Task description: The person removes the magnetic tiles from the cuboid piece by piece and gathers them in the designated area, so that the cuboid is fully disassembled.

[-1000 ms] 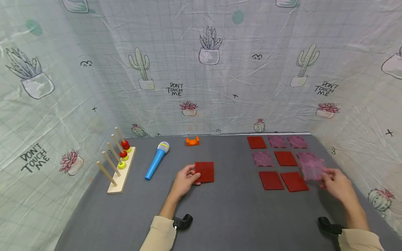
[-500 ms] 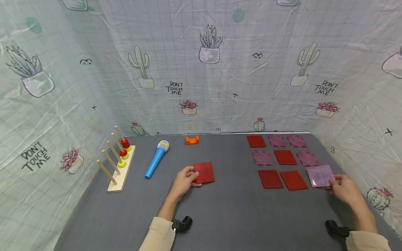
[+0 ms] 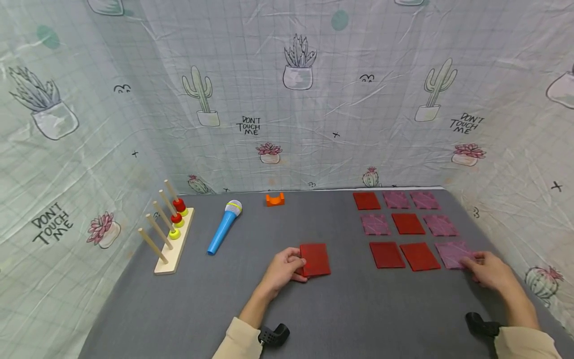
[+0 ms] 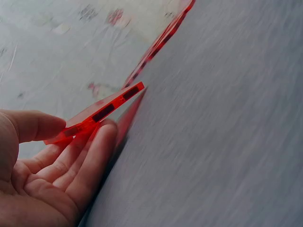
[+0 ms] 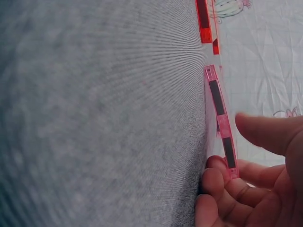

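In the head view my left hand (image 3: pixel 283 271) holds a red magnetic tile (image 3: pixel 316 259) above the middle of the table, pinched by its left edge. The left wrist view shows the thumb on top of this tile (image 4: pixel 106 111) and the fingers beneath, with its far edge tilted up. My right hand (image 3: pixel 491 271) is at the near right corner of a tile group, touching a pink magnetic tile (image 3: pixel 450 253). In the right wrist view, fingertips lie under the near end of that slightly tilted pink tile (image 5: pixel 221 120), while the thumb stands a little off its face.
Several red tiles (image 3: pixel 408 224) and pink tiles (image 3: pixel 441 225) lie in rows at right on the grey table (image 3: pixel 350 314). Towards the left are a blue toy microphone (image 3: pixel 221 232), a wooden peg stand (image 3: pixel 179 249) with rings, and an orange cradle-shaped piece (image 3: pixel 275 200).
My right hand has moved right and towards me and lowered the pink tile into the near row. My left hand has shifted right and nearer with the red tile.
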